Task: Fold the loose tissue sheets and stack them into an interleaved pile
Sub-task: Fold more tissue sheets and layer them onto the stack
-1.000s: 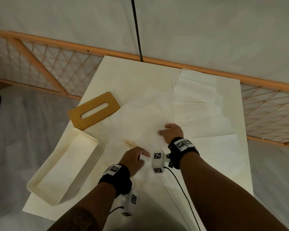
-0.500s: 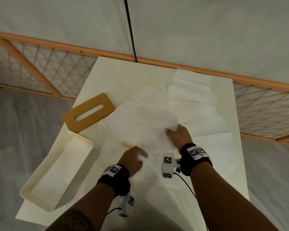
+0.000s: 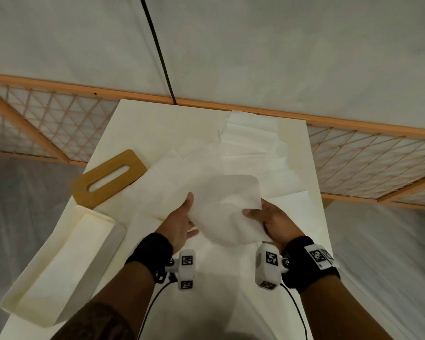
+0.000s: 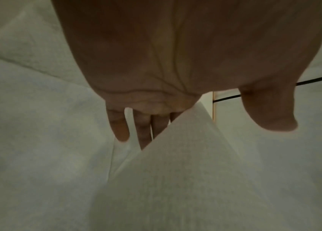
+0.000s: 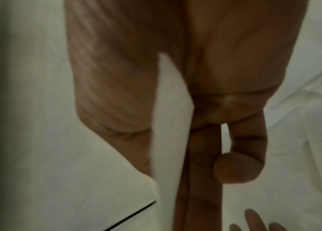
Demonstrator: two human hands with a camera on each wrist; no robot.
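A white tissue sheet (image 3: 227,207) hangs curved above the table between both hands. My right hand (image 3: 268,218) pinches its right edge, thumb on top and fingers underneath; the right wrist view shows the sheet's edge (image 5: 171,140) running between thumb and fingers. My left hand (image 3: 185,217) lies with straight fingers against the sheet's left side. In the left wrist view a corner of the sheet (image 4: 185,171) stands in front of the straight fingers (image 4: 143,132), the thumb apart from it. More loose tissue sheets (image 3: 250,148) lie spread over the table.
A wooden lid with a slot (image 3: 108,177) lies at the left of the cream table (image 3: 142,123). A cream open box (image 3: 59,261) sits at the left front. A lattice screen (image 3: 368,165) and a black cable (image 3: 157,50) stand behind.
Both hands have risen from the table. The right hand has lifted a sheet up and toward me. The left hand has opened and moved against the sheet's left side.
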